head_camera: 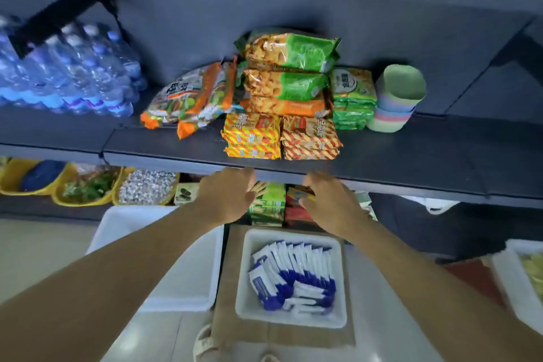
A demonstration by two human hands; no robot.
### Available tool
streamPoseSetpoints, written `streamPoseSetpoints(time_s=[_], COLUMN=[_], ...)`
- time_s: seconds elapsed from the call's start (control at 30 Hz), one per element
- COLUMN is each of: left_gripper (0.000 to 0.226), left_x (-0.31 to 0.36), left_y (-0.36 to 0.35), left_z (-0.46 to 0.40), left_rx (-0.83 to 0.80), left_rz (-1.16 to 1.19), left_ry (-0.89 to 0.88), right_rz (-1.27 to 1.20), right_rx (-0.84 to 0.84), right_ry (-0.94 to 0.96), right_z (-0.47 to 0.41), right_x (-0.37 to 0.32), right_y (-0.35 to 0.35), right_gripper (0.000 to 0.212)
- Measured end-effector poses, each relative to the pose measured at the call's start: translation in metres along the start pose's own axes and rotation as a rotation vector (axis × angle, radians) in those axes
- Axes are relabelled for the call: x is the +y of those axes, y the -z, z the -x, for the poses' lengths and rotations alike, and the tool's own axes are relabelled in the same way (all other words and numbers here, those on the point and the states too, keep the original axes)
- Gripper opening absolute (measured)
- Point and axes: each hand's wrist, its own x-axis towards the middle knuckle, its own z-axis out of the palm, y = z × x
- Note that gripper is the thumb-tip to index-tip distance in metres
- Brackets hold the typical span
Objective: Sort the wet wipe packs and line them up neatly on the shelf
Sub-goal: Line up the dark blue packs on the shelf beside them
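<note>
Both hands, left (226, 197) and right (332, 203), reach under the shelf (411, 161), fingers hidden among snacks (269, 204); grip unclear. Wipes (293, 273) wait in the tray (244, 288) behind the fingers, likely awaiting cleared space.

white tray (244, 276) on cardboard box, holds blue-and-white wet wipe packs (292, 276) | above tray: left hand (227, 198), right hand (330, 204) reach under dark shelf (411, 161) edge among green and red packs (269, 204); grip unclear | farther above tray, on shelf: snack packs (282, 97), stacked bowls (396, 100)
</note>
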Motion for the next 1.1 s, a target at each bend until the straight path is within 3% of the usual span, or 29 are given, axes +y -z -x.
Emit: streamPoseSetpoints(time_s=[0.3, 0.57, 0.93, 1.1], left_gripper=[0.023, 0.03, 0.039, 0.036], left_x=[-0.012, -0.035, -0.057, -0.058], left_y=[-0.139, -0.232, -0.351, -0.388], left_z=[0.031, 0.031, -0.004, -0.025], left_rx=[-0.298, -0.408, -0.356, -0.257], left_rz=[-0.002, 0.017, -0.009, -0.002], left_ry=[0.094, 0.014, -0.049, -0.148], right_rz=[-0.066, -0.104, -0.205, -0.076], right_rx=[-0.25, -0.36, -0.364, -0.237], right_ry=[-0.147, -0.257, -0.267, -0.231], right_z=[0.041, 0.059, 0.04, 0.024], right_x=[0.054, 0.071, 0.081, 0.083], right_y=[-0.13, -0.238, -0.383, -0.436], right_gripper=[0.033, 0.024, 0.037, 0.029])
